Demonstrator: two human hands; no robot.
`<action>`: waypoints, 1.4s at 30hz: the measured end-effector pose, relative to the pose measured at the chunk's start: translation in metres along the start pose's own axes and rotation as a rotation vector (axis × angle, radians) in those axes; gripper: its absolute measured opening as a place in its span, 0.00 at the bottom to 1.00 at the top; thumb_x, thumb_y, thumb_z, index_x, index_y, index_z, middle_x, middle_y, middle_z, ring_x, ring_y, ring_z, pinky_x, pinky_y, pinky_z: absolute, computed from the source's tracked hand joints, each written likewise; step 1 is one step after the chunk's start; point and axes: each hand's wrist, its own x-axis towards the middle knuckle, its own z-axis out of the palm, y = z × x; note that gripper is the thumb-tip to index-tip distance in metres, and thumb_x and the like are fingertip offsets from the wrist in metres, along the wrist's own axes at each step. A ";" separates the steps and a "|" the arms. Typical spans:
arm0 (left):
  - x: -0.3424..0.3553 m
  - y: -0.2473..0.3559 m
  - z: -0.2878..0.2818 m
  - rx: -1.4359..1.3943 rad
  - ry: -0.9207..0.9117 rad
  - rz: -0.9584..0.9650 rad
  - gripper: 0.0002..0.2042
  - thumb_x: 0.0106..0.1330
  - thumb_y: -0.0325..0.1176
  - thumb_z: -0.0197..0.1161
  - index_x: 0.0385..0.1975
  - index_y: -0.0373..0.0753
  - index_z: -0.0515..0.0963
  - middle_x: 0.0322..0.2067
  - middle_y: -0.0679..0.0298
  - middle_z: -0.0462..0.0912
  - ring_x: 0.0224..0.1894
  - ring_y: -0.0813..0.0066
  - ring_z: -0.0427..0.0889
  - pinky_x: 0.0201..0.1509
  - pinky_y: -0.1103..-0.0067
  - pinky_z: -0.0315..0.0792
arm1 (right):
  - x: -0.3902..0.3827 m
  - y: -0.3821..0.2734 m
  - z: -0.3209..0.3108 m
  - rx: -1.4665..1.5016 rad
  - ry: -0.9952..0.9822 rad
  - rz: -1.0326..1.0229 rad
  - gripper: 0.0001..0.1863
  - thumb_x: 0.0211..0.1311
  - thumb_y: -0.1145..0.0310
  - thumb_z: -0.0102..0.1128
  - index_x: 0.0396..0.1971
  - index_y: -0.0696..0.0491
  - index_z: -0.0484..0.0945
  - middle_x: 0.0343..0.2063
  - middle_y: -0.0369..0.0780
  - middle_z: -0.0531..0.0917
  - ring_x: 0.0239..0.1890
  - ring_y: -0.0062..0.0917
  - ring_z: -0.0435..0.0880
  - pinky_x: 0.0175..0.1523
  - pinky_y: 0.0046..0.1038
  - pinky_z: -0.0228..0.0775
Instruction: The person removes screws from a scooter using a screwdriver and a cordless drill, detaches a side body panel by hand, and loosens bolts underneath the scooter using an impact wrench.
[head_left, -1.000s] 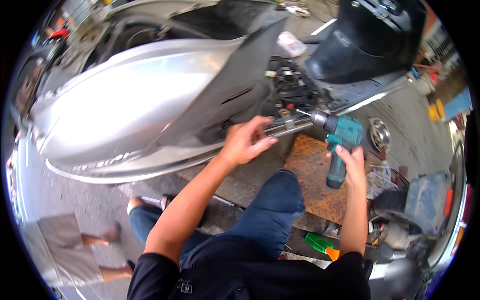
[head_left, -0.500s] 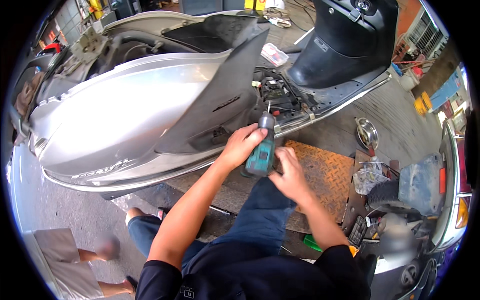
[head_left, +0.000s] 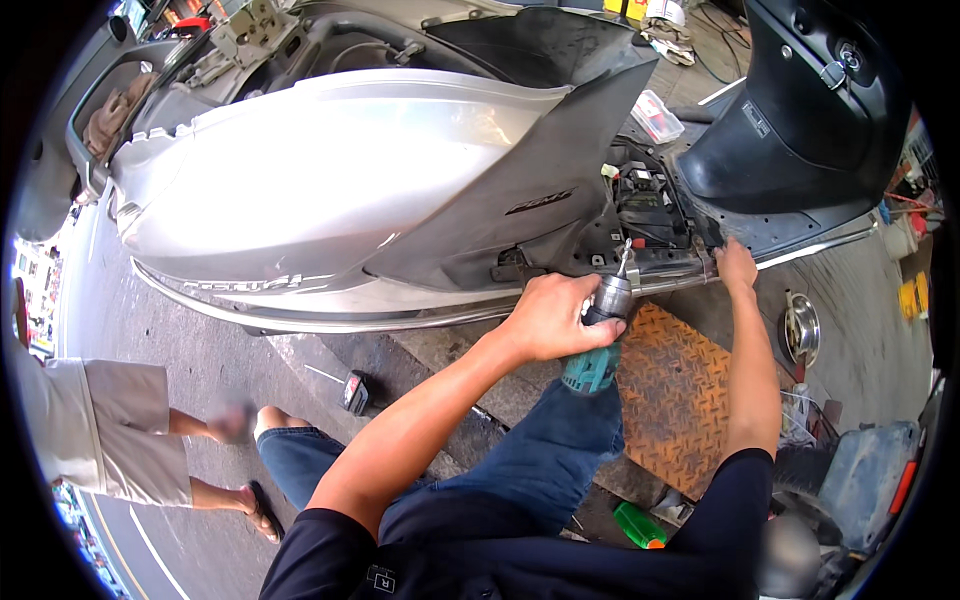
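Note:
My left hand (head_left: 562,312) grips the chuck end of a teal cordless drill (head_left: 592,368), bit pointing up at the scooter's exposed footboard area. A black battery-like part (head_left: 645,206) sits in that opening. Further right, my right hand (head_left: 736,262) is at the chrome rail (head_left: 815,247) beside a metal bracket (head_left: 706,262), fingertips curled against the dark footboard edge; what they hold is too small to make out. The silver side panel (head_left: 320,170) with its grey lower section fills the upper left.
A rusty plate (head_left: 675,400) lies beneath the rail. A steel bowl (head_left: 800,328) is at right, a green bottle (head_left: 635,525) below. The black front shield (head_left: 790,140) rises upper right. Another person in grey shorts (head_left: 130,420) stands at lower left near a black object (head_left: 355,393).
The drill has passed from my right hand to my left. My right hand has left it and moved up and right to the rail. The scooter appears further right in view.

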 end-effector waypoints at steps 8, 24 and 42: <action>0.012 -0.012 0.013 0.112 -0.067 -0.044 0.26 0.48 0.53 0.64 0.35 0.33 0.78 0.29 0.44 0.80 0.33 0.48 0.82 0.39 0.66 0.73 | -0.034 0.010 -0.013 1.347 0.115 0.172 0.09 0.62 0.64 0.57 0.32 0.55 0.78 0.22 0.33 0.77 0.24 0.12 0.72 0.30 0.18 0.66; 0.013 0.008 0.004 0.119 -0.134 -0.090 0.26 0.48 0.54 0.66 0.36 0.35 0.80 0.26 0.50 0.83 0.31 0.57 0.84 0.38 0.67 0.75 | -0.471 0.026 0.217 1.420 -0.293 1.148 0.03 0.60 0.70 0.56 0.32 0.52 0.75 0.19 0.35 0.76 0.18 0.19 0.76 0.21 0.23 0.71; -0.059 0.053 0.032 -0.888 0.267 -0.035 0.24 0.57 0.52 0.67 0.37 0.33 0.76 0.27 0.53 0.82 0.30 0.67 0.82 0.38 0.70 0.74 | -0.340 -0.174 -0.036 1.630 0.161 -0.082 0.28 0.61 0.65 0.66 0.57 0.59 0.68 0.52 0.40 0.75 0.54 0.26 0.73 0.57 0.29 0.66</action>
